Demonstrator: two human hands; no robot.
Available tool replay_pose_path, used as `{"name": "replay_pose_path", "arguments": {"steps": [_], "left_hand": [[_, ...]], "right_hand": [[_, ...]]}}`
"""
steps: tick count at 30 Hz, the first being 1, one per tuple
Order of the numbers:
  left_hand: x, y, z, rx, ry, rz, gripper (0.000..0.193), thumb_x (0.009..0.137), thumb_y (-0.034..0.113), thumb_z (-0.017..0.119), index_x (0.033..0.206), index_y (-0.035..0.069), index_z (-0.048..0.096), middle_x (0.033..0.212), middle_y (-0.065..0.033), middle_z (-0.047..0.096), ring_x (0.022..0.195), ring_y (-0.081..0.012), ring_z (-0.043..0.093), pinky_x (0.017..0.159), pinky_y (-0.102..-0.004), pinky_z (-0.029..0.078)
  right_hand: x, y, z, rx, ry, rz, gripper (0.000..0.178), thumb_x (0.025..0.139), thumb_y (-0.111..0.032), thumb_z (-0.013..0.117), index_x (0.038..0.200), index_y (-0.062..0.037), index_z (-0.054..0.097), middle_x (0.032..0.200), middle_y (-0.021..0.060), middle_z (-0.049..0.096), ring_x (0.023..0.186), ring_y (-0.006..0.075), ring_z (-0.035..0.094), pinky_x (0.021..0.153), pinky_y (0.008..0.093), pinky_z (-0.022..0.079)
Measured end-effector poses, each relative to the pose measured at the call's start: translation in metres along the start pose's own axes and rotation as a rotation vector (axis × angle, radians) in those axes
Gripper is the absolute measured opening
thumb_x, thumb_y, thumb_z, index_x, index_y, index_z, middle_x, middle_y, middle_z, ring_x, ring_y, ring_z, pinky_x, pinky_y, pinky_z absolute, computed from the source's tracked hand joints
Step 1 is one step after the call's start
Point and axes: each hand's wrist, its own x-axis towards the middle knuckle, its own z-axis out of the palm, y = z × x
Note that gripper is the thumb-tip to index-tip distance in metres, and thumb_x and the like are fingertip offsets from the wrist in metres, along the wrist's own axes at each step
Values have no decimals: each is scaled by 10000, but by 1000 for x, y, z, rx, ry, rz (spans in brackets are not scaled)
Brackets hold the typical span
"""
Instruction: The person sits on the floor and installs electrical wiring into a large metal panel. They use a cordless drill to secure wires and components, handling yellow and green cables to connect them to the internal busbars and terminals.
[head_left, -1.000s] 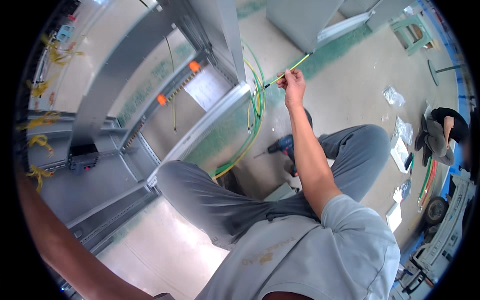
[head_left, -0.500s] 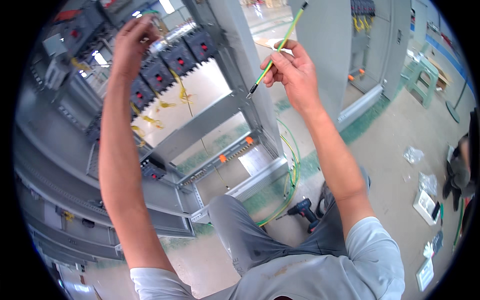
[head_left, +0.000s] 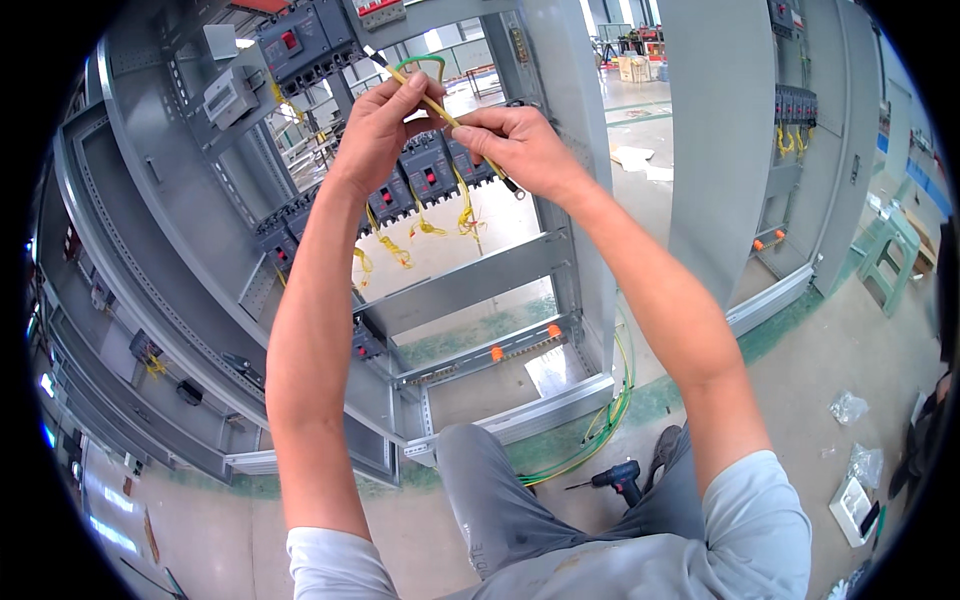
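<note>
Both my hands pinch a short yellow-green wire [head_left: 438, 110] in front of the open cabinet's upper part. My left hand [head_left: 378, 130] grips it toward its upper left end, which has a dark sleeve. My right hand [head_left: 522, 150] closes on it farther down; below those fingers its other end shows a black sleeve and a ring lug [head_left: 517, 190]. A green wire [head_left: 428, 58] loops up behind my left fingers, and where it ends is hidden. Just beyond my hands hangs a row of dark circuit breakers [head_left: 430, 172] with red toggles and bundled yellow wires [head_left: 466, 212].
A large breaker [head_left: 300, 45] and a white meter [head_left: 230, 97] are mounted at upper left. Crossbars [head_left: 470, 280] span the grey cabinet. On the floor lie a cordless drill [head_left: 618, 480] and coiled green-yellow wire [head_left: 600, 435]. A green stool [head_left: 890, 255] stands far right.
My right hand has moved left and down with the wire, and my left hand has come right to grip it too. The view has shifted, showing more of the cabinet's top.
</note>
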Motion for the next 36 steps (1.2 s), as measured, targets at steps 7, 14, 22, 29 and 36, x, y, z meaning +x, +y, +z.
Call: {"name": "replay_pose_path", "arguments": {"steps": [7, 14, 22, 29, 36], "left_hand": [[15, 2, -23, -109, 250, -26, 406, 1042, 437, 611, 965, 47, 693, 891, -27, 664, 779, -123, 630, 795, -318, 593], [15, -1, 7, -215, 232, -51, 621, 1095, 566, 341, 970, 45, 655, 917, -107, 691, 888, -206, 687, 803, -389, 600], [13, -2, 18, -358, 84, -58, 626, 1110, 569, 249, 812, 79, 498, 835, -93, 568, 828, -247, 578, 787, -421, 524], [2, -9, 22, -440, 56, -44, 657, 1095, 613, 236, 842, 82, 529, 858, -92, 581, 883, -234, 600, 785, -403, 532], [9, -8, 24, -669, 137, -2, 554, 1103, 546, 362, 896, 75, 567, 843, -31, 509, 763, -172, 501, 725, -355, 482]], "right_hand": [[-47, 19, 7, 74, 123, -54, 394, 912, -165, 774, 1261, -6, 681, 781, -12, 611, 719, 60, 563, 691, 244, 487], [-62, 20, 8, 244, 293, -16, 259, 1017, -129, 648, 1219, 27, 694, 832, 35, 697, 753, 82, 660, 674, 245, 557], [-73, 22, -1, 289, 204, 73, 289, 1024, -134, 642, 1254, 35, 687, 826, 54, 708, 709, 94, 656, 649, 252, 559], [-77, 33, -13, 273, 155, 63, 279, 1031, -137, 628, 1244, 34, 687, 818, 61, 705, 697, 108, 659, 635, 259, 555], [-91, 38, 12, 366, 156, 152, 254, 1053, -120, 582, 1226, 49, 660, 856, 71, 698, 734, 121, 666, 655, 271, 557]]}}
